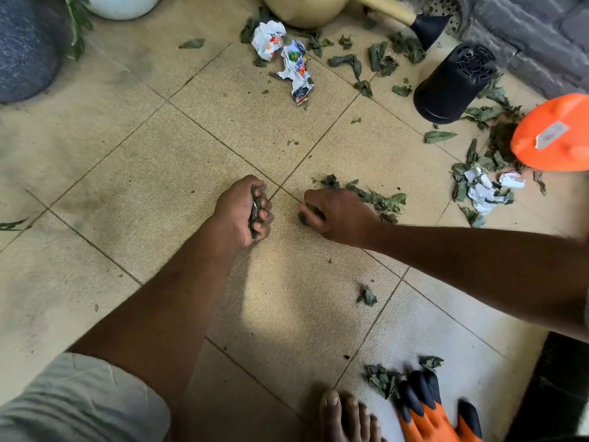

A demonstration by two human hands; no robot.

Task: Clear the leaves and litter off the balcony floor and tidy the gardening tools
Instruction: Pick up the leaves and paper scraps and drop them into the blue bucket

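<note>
Leaves [379, 199] lay strung out on the floor tiles [134, 173] just beyond the right hand [338, 215], whose fingers pinched one at the near end, while the left hand [243, 210], fist clamped on a gathered bunch, waited beside it.

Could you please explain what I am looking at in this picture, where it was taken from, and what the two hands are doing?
There is no machine here. One camera worn on a person's head looks down at a tiled balcony floor. The left hand grips a bunch of gathered leaves. The right hand pinches more leaves from a small leaf pile. Further off lie crumpled paper, a tipped black pot, a cream watering can and an orange container with more leaves and paper scraps beside it. At the bottom edge are an orange and black glove and the person's bare foot.
</note>
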